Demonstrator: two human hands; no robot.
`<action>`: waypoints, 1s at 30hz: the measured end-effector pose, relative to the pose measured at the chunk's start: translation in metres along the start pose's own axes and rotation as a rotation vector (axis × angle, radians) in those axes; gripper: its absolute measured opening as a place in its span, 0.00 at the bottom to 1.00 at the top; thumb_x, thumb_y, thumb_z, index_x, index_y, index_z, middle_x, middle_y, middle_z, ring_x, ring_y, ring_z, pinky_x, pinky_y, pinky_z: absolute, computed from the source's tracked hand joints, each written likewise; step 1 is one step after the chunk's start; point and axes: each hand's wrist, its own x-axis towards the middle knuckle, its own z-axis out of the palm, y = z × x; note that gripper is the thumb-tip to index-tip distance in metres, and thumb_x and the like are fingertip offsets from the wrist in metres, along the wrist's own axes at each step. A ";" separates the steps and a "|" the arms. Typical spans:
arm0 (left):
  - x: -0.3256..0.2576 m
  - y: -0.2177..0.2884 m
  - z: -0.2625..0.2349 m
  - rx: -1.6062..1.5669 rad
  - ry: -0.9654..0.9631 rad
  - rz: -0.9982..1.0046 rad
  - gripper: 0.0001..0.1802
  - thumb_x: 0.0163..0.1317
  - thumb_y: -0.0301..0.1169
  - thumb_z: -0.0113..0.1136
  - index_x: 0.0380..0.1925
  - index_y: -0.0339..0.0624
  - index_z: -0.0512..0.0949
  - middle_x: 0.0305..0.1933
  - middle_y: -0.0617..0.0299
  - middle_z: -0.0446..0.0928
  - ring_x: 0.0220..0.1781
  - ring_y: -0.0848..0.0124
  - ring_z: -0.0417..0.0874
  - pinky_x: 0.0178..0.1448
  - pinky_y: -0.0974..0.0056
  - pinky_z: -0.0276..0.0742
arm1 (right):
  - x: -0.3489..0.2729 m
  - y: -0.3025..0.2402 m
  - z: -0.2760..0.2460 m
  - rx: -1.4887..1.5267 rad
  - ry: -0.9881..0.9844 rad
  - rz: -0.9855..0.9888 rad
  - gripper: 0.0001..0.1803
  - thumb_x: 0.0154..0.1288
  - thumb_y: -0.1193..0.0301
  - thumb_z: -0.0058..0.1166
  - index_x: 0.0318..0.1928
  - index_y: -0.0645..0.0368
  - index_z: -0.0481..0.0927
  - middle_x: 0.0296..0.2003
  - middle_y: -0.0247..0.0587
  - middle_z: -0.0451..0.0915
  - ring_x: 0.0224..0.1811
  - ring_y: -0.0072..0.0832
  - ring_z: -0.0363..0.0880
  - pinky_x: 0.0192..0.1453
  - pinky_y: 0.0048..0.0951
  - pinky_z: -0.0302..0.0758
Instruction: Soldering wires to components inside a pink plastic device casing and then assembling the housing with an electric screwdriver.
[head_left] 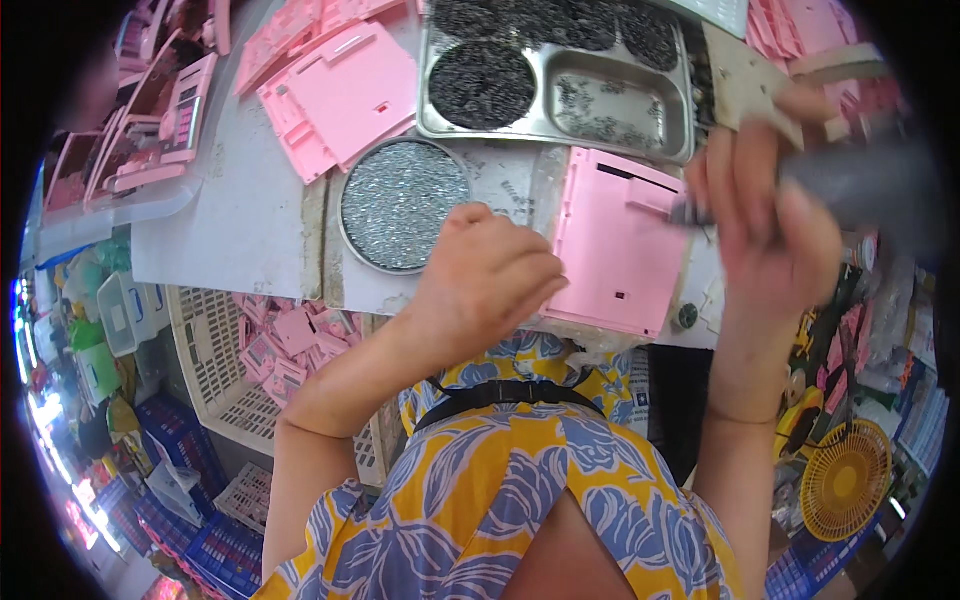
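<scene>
My left hand is curling into a loose fist at the near edge of the pink plastic panel, though I am not seeing whether its fingers are pinching anything. My right hand is wrapping tight around the grey screwdriver, whose tip is pointing at the panel's upper right corner. I am judging the tip could slip and scar the plastic, or my elbow could be knocking the round dish of screws beyond it.
</scene>
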 end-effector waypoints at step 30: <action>0.034 0.029 0.069 -0.274 -0.147 0.012 0.17 0.57 0.26 0.69 0.17 0.43 0.69 0.20 0.60 0.67 0.24 0.60 0.72 0.31 0.56 0.61 | -0.133 0.001 0.024 -0.068 0.233 -0.058 0.14 0.59 0.78 0.61 0.43 0.57 0.71 0.19 0.36 0.73 0.19 0.29 0.73 0.29 0.34 0.75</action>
